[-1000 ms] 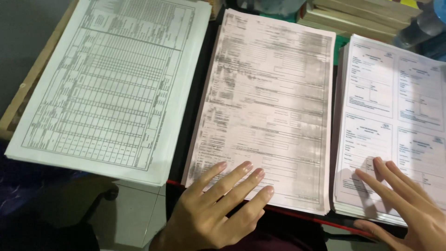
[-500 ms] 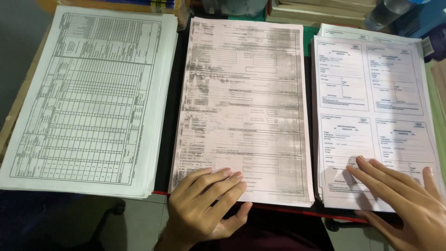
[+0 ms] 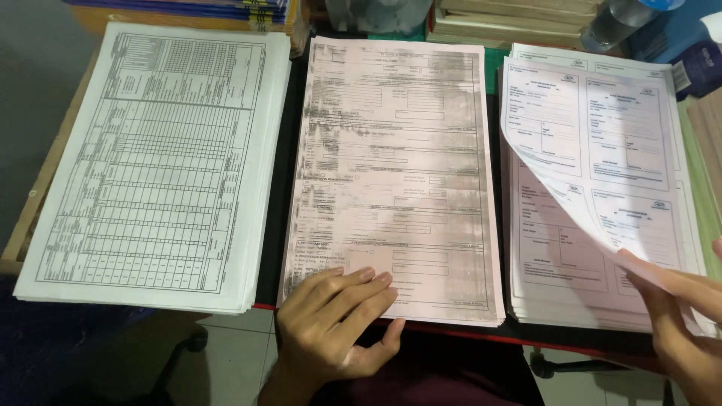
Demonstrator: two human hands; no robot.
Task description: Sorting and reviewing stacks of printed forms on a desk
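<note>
1. Left hand (image 3: 331,319) lies nearest, palm down with fingers spread flat on the lower edge of the middle stack (image 3: 395,177). It grips nothing and only presses the paper; the thumb hangs off the near edge.

2. Right hand (image 3: 688,316) is at the lower right, partly cut by the frame. Its fingers pinch the near corner of the top sheet (image 3: 594,143) of the right stack (image 3: 560,256).

3. That sheet is the thing in hand. It is curled up off the pile, near left corner raised highest and casting a shadow on the form below. Its far edge seems to rest on the pile, though the contact is hard to tell.

4. Judged from this, one sheet of the right stack is half lifted but not yet clear of it. No sheet is raised on the middle stack. No separate collated pile shows, so most of the work appears left.

5. The left stack (image 3: 154,162), white pages printed with a dense table, overhangs the table edge (image 3: 34,203) and is untouched.

6. Farthest off, books (image 3: 519,19) lie behind the middle stack, a clear bottle (image 3: 613,22) stands at the upper right, and another flat pile of books (image 3: 188,7) sits at the upper left.
</note>
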